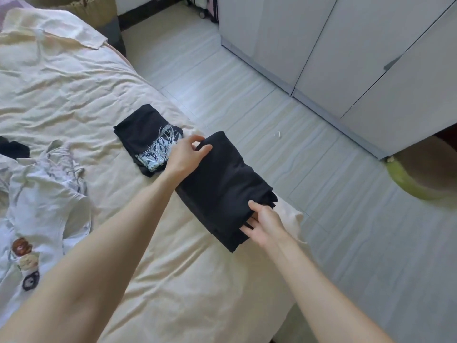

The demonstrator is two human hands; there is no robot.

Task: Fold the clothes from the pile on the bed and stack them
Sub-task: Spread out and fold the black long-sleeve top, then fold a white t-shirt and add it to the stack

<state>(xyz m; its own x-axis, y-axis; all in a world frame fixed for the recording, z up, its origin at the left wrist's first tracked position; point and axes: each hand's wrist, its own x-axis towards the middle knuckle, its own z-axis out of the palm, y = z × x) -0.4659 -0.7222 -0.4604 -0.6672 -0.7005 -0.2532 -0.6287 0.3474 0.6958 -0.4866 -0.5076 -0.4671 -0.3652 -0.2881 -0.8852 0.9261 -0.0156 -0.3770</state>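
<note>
Both bare forearms reach out over the cream-sheeted bed (74, 90), where unfolded white clothes (42, 194) lie at its left. Near the bed's right edge, the folded black garment (220, 184) is pinched at its far end by the left hand (186, 154) and gripped at its near end by the right hand (264, 224). Just beyond sits a folded black printed shirt (146, 137).

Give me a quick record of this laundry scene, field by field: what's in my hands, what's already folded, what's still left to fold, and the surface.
in hands: folded black garment, at the bed's edge
left hand: grips its far end
right hand: pinches its near corner
already folded: black printed T-shirt, lying apart from the held garment, on its left
still unfolded: white T-shirt with cartoon print and other light clothes at the left
surface: bed with cream sheet
</note>
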